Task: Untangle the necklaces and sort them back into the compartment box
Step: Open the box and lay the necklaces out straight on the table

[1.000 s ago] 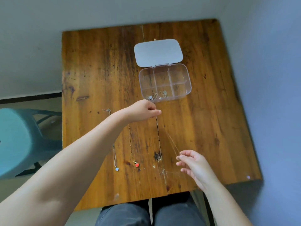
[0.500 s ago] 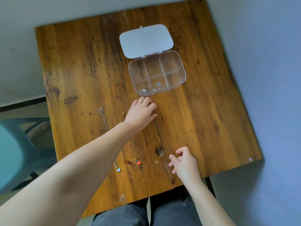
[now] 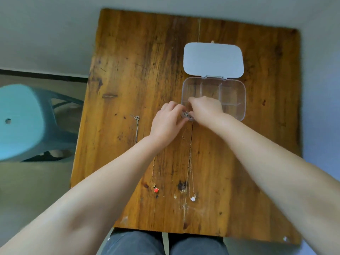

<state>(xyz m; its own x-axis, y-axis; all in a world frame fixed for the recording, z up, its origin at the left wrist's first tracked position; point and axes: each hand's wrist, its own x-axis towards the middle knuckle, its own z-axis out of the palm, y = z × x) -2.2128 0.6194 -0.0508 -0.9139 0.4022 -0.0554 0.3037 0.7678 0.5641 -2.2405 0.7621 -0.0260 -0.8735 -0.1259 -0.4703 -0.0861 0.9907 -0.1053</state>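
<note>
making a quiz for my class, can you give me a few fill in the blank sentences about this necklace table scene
1. The box lid is ____.
2. The pendant left of the white pendant is ____ in colour.
3. Both hands, left and right, meet at the box's near-____ corner.
4. The stool beside the table is ____.

Missing words: open; red; left; blue

No text, label, brand, number or sign can be read anywhere; nothing is printed on the box lid (image 3: 213, 59) or the table (image 3: 147, 70).
</note>
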